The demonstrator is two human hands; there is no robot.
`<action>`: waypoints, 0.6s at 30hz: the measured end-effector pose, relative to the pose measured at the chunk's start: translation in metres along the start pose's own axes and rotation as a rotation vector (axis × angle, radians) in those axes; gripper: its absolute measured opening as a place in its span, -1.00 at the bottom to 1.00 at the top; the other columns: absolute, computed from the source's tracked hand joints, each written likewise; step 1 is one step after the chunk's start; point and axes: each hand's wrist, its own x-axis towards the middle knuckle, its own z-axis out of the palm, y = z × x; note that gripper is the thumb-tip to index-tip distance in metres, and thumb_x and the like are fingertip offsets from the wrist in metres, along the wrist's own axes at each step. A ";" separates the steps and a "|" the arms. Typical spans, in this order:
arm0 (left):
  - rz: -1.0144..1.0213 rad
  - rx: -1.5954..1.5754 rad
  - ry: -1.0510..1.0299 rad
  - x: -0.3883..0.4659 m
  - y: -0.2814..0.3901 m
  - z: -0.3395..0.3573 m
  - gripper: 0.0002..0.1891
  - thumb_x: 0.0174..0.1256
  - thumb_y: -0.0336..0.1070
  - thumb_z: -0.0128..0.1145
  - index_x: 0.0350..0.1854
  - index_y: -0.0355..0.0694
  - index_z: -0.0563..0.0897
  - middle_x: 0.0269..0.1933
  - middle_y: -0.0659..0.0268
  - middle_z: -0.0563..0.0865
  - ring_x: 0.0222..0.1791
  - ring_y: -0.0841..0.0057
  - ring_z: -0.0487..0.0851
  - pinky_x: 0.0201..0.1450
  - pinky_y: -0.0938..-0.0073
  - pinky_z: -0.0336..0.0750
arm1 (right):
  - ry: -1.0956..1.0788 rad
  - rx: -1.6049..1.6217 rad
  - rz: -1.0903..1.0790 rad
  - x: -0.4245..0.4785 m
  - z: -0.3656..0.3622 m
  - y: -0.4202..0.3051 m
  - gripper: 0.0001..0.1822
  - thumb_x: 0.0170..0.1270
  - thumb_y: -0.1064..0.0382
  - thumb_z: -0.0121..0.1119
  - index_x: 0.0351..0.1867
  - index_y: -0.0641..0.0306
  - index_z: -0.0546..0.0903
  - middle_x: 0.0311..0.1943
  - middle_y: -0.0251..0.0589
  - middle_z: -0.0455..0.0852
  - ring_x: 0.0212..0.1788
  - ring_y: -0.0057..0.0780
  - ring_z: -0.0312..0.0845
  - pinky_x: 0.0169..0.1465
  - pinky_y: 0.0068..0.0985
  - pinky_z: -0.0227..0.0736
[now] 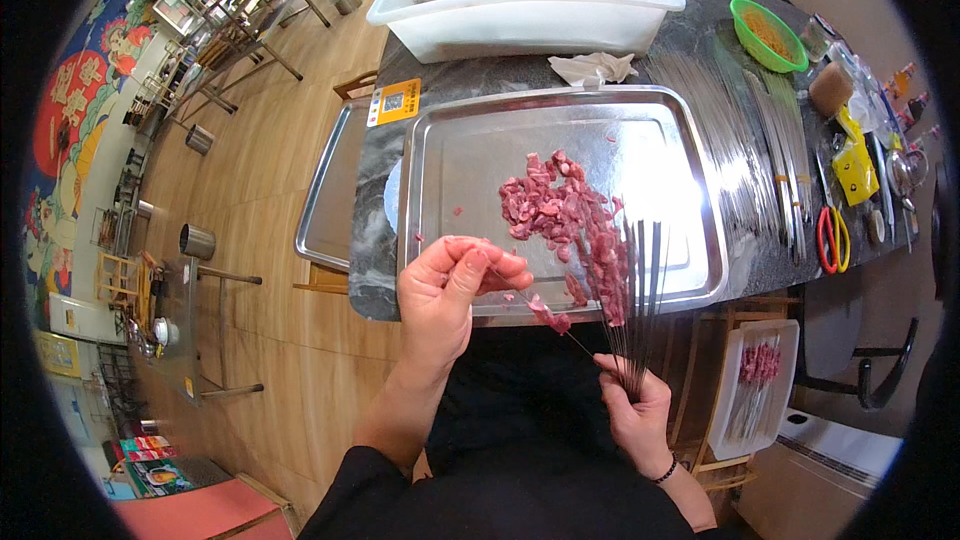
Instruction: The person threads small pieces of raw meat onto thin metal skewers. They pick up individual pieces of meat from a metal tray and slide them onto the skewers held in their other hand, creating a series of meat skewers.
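My right hand (636,401) is closed around a fanned bundle of thin metal skewers (645,300), some threaded with raw meat pieces (609,277). From the same hand a single skewer slants up to the left, with a bit of raw meat (550,316) on it. The fingertips of my left hand (469,277) pinch near that skewer's upper end; whether they hold the metal or a small piece of meat cannot be told. Beyond both hands, a pile of cut raw meat (544,199) lies on a shallow steel tray (465,142).
A white tub (525,26) of skewers stands behind the tray, beside crumpled tissue (592,69). Loose skewers (712,135), a green bowl (796,60), scissors (832,240) and a yellow packet (855,165) lie right. Below right, a white container (724,420) holds meat skewers; a second tray (322,202) is left.
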 end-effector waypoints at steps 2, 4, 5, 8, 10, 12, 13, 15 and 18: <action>-0.031 0.029 -0.033 -0.001 0.002 0.004 -0.82 0.51 -0.34 0.10 -0.14 -0.39 0.61 -0.20 0.06 0.78 -0.22 0.33 0.79 -0.07 0.33 0.70 | 0.007 -0.011 -0.020 0.001 -0.002 0.002 -0.70 0.31 0.50 0.14 0.04 0.36 0.70 -0.36 -0.32 0.66 -0.37 -0.73 0.46 -0.28 -0.67 0.40; -0.030 0.029 0.008 -0.005 -0.002 0.010 -0.81 0.52 -0.33 0.08 -0.14 -0.40 0.62 -0.20 0.07 0.78 -0.19 0.35 0.79 -0.04 0.36 0.69 | -0.016 -0.050 -0.090 0.008 0.001 0.000 -0.70 0.31 0.50 0.13 0.05 0.36 0.70 -0.35 -0.32 0.66 -0.37 -0.73 0.46 -0.26 -0.67 0.41; -0.030 0.029 0.028 -0.006 -0.005 0.013 -0.80 0.53 -0.33 0.07 -0.14 -0.40 0.62 -0.20 0.08 0.78 -0.18 0.36 0.78 -0.03 0.37 0.68 | -0.023 -0.038 -0.080 0.012 0.002 -0.001 -0.69 0.31 0.50 0.13 0.05 0.35 0.70 -0.34 -0.32 0.67 -0.36 -0.73 0.47 -0.26 -0.67 0.41; -0.012 0.139 0.021 -0.006 -0.013 0.019 -0.77 0.54 -0.26 0.04 -0.15 -0.37 0.60 -0.21 0.05 0.77 -0.23 0.34 0.79 -0.14 0.32 0.71 | -0.034 -0.003 -0.055 0.018 0.008 0.000 -0.68 0.30 0.50 0.14 0.07 0.35 0.69 -0.28 -0.32 0.70 -0.32 -0.73 0.51 -0.22 -0.67 0.43; 0.014 0.168 0.017 -0.003 -0.017 0.019 -0.76 0.55 -0.24 0.04 -0.15 -0.36 0.60 -0.20 0.04 0.78 -0.23 0.34 0.79 -0.20 0.33 0.71 | -0.056 0.039 -0.058 0.017 0.012 -0.001 -0.68 0.30 0.50 0.15 0.07 0.35 0.69 -0.28 -0.34 0.70 -0.32 -0.74 0.51 -0.22 -0.68 0.43; -0.024 0.112 0.067 -0.001 -0.018 0.025 -0.73 0.57 -0.17 0.00 -0.15 -0.32 0.58 -0.30 0.12 0.74 -0.35 0.42 0.74 -0.32 0.42 0.66 | -0.063 0.088 -0.068 0.017 0.017 -0.004 -0.70 0.32 0.49 0.18 0.07 0.37 0.68 -0.25 -0.35 0.73 -0.30 -0.76 0.51 -0.20 -0.70 0.44; -0.043 0.083 0.092 0.000 -0.019 0.028 -0.71 0.58 -0.14 -0.02 -0.16 -0.30 0.58 -0.36 0.17 0.73 -0.42 0.46 0.72 -0.38 0.46 0.63 | -0.063 0.097 -0.052 0.020 0.020 -0.005 -0.70 0.32 0.49 0.18 0.07 0.37 0.68 -0.23 -0.34 0.73 -0.29 -0.76 0.52 -0.20 -0.70 0.45; -0.155 -0.121 0.168 0.002 -0.022 0.033 -0.67 0.59 -0.06 -0.07 -0.16 -0.25 0.55 -0.47 0.29 0.62 -0.54 0.55 0.58 -0.48 0.55 0.51 | -0.062 0.116 -0.022 0.024 0.025 -0.007 -0.71 0.34 0.48 0.18 0.07 0.38 0.68 -0.19 -0.32 0.75 -0.27 -0.76 0.53 -0.18 -0.69 0.45; -0.280 -0.634 -0.033 0.004 -0.030 0.026 -0.65 0.61 0.00 -0.12 -0.13 -0.21 0.51 -0.53 0.39 0.53 -0.59 0.60 0.49 -0.45 0.55 0.49 | -0.124 0.149 -0.008 0.017 0.034 -0.006 -0.68 0.36 0.46 0.17 0.13 0.38 0.64 -0.24 -0.39 0.68 -0.29 -0.78 0.48 -0.21 -0.71 0.40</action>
